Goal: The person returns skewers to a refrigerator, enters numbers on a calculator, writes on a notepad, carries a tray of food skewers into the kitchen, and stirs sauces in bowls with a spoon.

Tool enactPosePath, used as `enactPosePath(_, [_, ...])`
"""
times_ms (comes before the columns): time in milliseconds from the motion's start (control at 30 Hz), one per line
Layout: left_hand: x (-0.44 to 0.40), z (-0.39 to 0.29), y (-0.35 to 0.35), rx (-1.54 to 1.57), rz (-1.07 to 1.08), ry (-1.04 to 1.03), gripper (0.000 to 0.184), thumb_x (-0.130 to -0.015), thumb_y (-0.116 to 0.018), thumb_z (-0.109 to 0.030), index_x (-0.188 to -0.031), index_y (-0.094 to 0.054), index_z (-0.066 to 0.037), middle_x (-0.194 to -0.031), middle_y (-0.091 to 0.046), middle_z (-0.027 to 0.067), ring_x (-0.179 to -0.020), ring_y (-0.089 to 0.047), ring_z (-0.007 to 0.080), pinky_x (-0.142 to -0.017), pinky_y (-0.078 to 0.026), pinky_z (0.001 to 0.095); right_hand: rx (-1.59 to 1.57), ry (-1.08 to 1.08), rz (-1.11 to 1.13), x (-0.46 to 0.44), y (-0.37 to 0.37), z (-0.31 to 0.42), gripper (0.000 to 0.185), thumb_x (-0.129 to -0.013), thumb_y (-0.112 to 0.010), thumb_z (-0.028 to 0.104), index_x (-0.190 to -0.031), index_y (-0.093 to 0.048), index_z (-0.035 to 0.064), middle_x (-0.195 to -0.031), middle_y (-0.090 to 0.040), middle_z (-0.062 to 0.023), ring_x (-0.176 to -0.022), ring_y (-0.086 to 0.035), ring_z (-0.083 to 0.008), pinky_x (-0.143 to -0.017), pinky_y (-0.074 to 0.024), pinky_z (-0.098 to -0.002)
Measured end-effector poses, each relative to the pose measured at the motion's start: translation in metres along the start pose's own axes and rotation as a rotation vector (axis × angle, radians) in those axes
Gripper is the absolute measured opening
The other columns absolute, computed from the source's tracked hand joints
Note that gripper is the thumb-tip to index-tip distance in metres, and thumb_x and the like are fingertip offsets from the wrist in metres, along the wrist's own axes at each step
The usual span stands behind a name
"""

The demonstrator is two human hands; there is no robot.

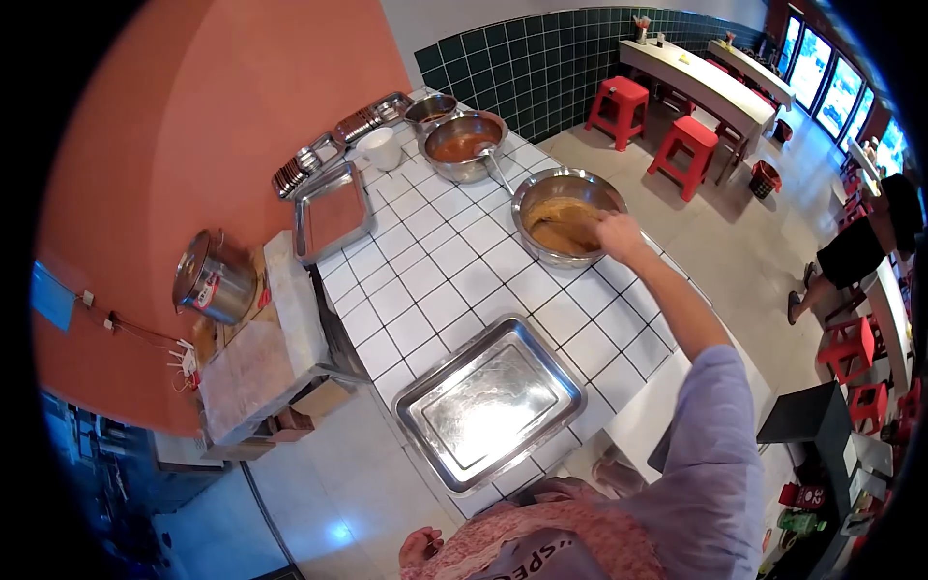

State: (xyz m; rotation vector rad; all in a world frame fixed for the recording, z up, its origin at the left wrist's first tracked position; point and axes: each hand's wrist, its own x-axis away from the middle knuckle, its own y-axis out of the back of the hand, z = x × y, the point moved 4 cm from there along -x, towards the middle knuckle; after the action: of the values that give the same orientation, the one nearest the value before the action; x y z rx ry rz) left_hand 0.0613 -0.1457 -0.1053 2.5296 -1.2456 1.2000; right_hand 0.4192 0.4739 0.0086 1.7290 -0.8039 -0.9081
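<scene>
My right hand point(616, 235) reaches over the near rim of a steel bowl point(530, 237) of thick yellow-brown sauce point(564, 224). Its fingers are closed at the sauce, around something I cannot make out; a dark shape lies in the sauce beside them. Low in the view, my left hand point(420, 547) hangs off the counter by my apron, fingers loosely curled and slightly apart, with nothing visible in it. A second steel bowl point(462, 172) holds reddish-orange sauce, and a ladle point(498, 174) leans out of it toward the first bowl. An empty steel tray point(416, 406) lies nearest my body.
On the white-tiled counter point(425, 256) are a smaller steel bowl point(431, 101), a white mug point(381, 149), a deep steel tray point(364, 208) and stacked metal containers point(302, 172). A lidded pot point(220, 280) stands left. Red stools point(684, 153) and a person point(855, 246) are rightward.
</scene>
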Motion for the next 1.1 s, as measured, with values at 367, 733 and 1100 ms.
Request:
enactPosePath(367, [-0.015,-0.004,-0.004,0.101,0.0,0.041,0.028,-0.089,-0.057,-0.022,-0.103,-0.054,0.001,-0.095,-0.062,0.018,-0.086,-0.06,0.0286,-0.08,-0.051,0.0424,0.082,-0.056,0.059,0.001,0.013,-0.014,0.012,-0.077,-0.055,0.012,-0.077,-0.067,0.0101,-0.082,-0.064,-0.0103,-0.075,-0.065,-0.0232,-0.063,-0.0523,-0.0361])
enactPosePath(733, [-0.006,0.029,0.039,0.099,-0.056,0.056,0.024,-0.09,-0.056,-0.021,-0.106,-0.054,-0.003,-0.097,-0.062,0.0158,-0.084,-0.06,0.0258,-0.08,-0.051,0.0396,0.069,-0.118,0.242,-0.019,0.032,-0.021,0.016,-0.075,-0.057,0.014,-0.085,-0.068,0.0077,-0.081,-0.067,-0.0122,-0.079,-0.066,-0.0268,-0.069,-0.0518,-0.0402])
enactPosePath(1100, [-0.023,-0.044,0.019,0.177,-0.055,-0.026,0.022,-0.088,-0.058,-0.018,-0.102,-0.055,-0.001,-0.091,-0.062,0.0154,-0.07,-0.057,0.0219,-0.063,-0.05,0.0339,-0.207,-0.516,0.107,-0.022,0.044,-0.02,0.02,-0.08,-0.053,0.01,-0.091,-0.067,0.0036,-0.091,-0.066,-0.0175,-0.088,-0.065,-0.0316,-0.074,-0.0519,-0.0411])
